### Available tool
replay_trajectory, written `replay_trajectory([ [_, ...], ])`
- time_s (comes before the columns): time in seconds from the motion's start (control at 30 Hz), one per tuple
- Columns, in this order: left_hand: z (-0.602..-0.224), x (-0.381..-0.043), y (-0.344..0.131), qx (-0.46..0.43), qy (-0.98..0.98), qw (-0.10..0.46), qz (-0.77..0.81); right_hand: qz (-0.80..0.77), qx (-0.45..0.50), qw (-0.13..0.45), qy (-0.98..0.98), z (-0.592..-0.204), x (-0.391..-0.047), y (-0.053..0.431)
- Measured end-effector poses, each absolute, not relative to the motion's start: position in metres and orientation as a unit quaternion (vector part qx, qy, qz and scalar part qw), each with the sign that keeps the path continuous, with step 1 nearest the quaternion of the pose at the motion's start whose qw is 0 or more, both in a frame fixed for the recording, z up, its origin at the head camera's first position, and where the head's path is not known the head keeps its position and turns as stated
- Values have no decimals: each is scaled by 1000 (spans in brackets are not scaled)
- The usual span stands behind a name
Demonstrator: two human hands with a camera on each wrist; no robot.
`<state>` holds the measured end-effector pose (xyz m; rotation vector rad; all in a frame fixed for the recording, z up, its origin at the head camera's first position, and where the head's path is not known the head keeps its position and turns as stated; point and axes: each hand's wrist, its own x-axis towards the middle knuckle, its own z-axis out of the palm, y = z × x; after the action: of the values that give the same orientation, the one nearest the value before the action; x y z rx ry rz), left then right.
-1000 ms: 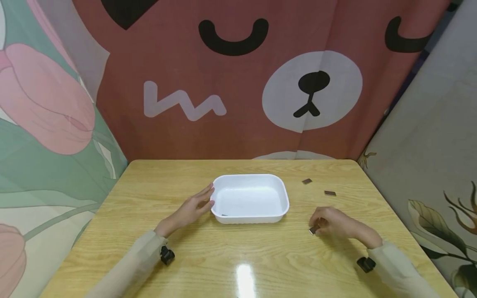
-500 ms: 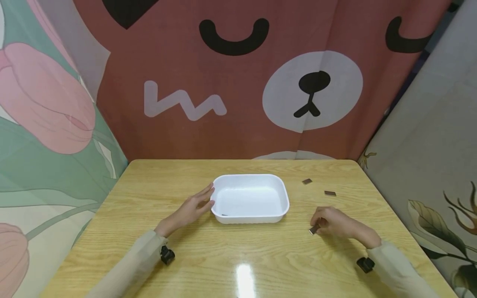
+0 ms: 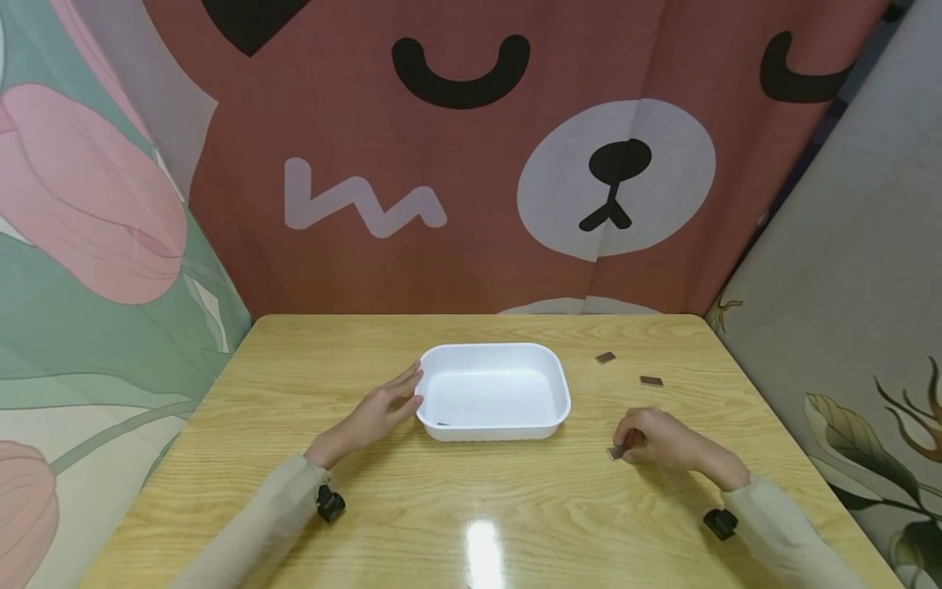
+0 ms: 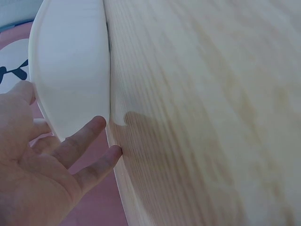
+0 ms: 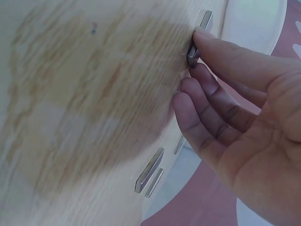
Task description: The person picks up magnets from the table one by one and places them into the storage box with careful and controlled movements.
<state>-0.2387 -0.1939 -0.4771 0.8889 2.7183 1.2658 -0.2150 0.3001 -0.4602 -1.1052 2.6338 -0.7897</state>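
Note:
A white rectangular plastic basin (image 3: 493, 433) stands mid-table, with a small dark sliver inside near its front-left wall. My left hand (image 3: 379, 413) rests against the basin's left side, fingers extended; the left wrist view has those fingers (image 4: 80, 141) spread beside its white wall (image 4: 70, 70). To the right of the basin, my right hand (image 3: 658, 438) pinches a small flat brown rectangular piece (image 3: 615, 452) between thumb and fingers, low over the tabletop. Its metallic-looking edge (image 5: 206, 20) shows up close in the right wrist view. Whether it touches the table I cannot tell.
Two similar brown pieces lie apart behind the right hand, one piece (image 3: 606, 357) farther back and one piece (image 3: 651, 381) nearer. The wooden table (image 3: 412, 507) ends at a patterned curtain (image 3: 478, 270) behind, with further curtains at both sides.
The brown piece in my right hand has tipped slightly, and its visible end sits a little higher in the head view. The left hand and basin have stayed put.

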Motion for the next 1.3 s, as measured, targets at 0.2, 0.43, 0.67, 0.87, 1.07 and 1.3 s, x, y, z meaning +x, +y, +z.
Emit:
replay_trajectory([
  [0.2, -477, -239, -194, 286, 868, 9, 406, -276, -387, 88, 875, -459, -213, 300],
  [0.43, -475, -238, -193, 284, 870, 11, 404, -288, -375, 97, 876, -458, -214, 301],
  [0.67, -474, -238, -194, 283, 867, 17, 409, -294, -377, 103, 872, -459, -215, 302],
  [0.87, -475, -239, -194, 287, 865, 15, 411, -300, -372, 112, 871, -457, -214, 301],
  [1.07, -475, -238, -194, 287, 866, 14, 410, -295, -369, 107, 875, -460, -215, 302],
  [1.3, -475, -238, -194, 284, 869, 16, 405, -299, -355, 116, 878, -462, -218, 302],
])
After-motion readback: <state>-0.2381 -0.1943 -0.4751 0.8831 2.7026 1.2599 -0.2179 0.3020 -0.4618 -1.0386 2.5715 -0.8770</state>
